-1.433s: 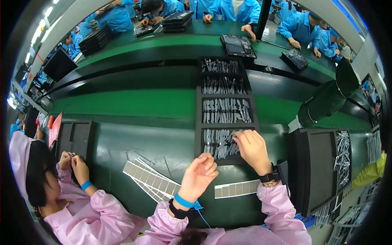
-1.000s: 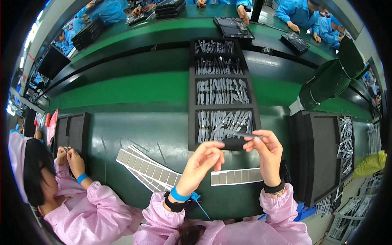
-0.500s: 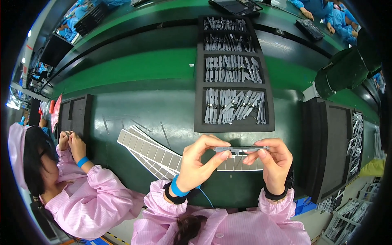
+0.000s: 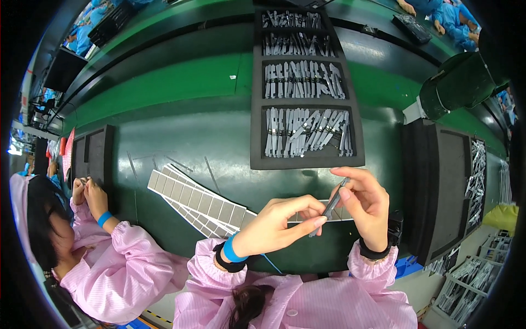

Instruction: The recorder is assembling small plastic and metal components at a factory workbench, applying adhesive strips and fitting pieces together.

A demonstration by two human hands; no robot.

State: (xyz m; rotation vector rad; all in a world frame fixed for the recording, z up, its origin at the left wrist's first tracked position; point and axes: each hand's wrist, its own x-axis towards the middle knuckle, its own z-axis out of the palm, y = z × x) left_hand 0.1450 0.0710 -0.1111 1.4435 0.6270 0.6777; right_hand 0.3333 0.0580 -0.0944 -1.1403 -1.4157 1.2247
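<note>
Both hands are holding one thin grey part (image 4: 332,204) in the air over the green desk (image 4: 164,140), near its front edge. The part is tilting, its upper end leaning right. The left hand (image 4: 287,222) is pinching it low, between thumb and fingers; the right hand (image 4: 364,203) is gripping its upper end with the thumb against it and the fingers curving behind.

The hold is resting on fingertips alone, so the slim part could be slipping or spinning loose if either pinch were slackening. Pressing unevenly from the two ends could be bending it, if it is as slight as it is looking. If dropped, it could be landing on the sticker strip (image 4: 338,214) lying beneath. The blue cord (image 4: 272,263) by the left wrist could be snagging.

The part is looking like dull, hard plastic, long and narrow. Similar grey pieces (image 4: 282,131) are crowding the nearest compartment of the black tray (image 4: 307,163), some crossing at angles; the tray is seeming matte and foam-like. White-edged sheets (image 4: 197,200), bearing rows of flat grey-brown rectangles, are overlapping at left. The desk is shining smoothly.
</note>
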